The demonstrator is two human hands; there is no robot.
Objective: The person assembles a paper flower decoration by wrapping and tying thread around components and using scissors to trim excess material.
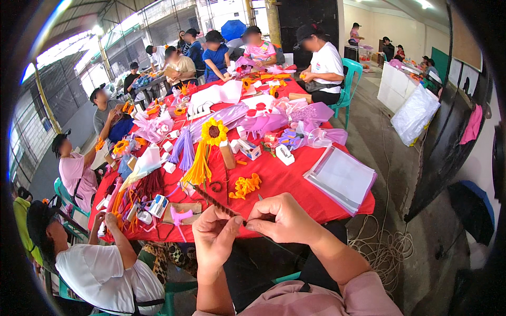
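Red cloth (295, 197) is covering a long counter, and craft pieces are crowding most of it. A fuzzy sunflower (214, 131) is lying near the middle, with yellow-orange pipe cleaners (198, 164) spreading just below it and purple pipe cleaners (183, 151) lying to their left. A looped orange piece (245, 186) is resting closer to the wearer, and clear plastic sleeves (340, 174) are stacking up at the right edge. People are sitting along the far and left sides, including a person in a white shirt (103, 274) at the near left. On the concrete floor (363, 152) to the right, a tangled cable (382, 253) is lying, and farther back a white plastic bag (415, 116) is leaning.

The left grip (217, 234) is pinching a dark brown pipe cleaner (211, 200) narrowly between thumb and fingers. The right grip (284, 216) is pressing closed at its lower end, so the 2 grips are holding it just above the near edge.
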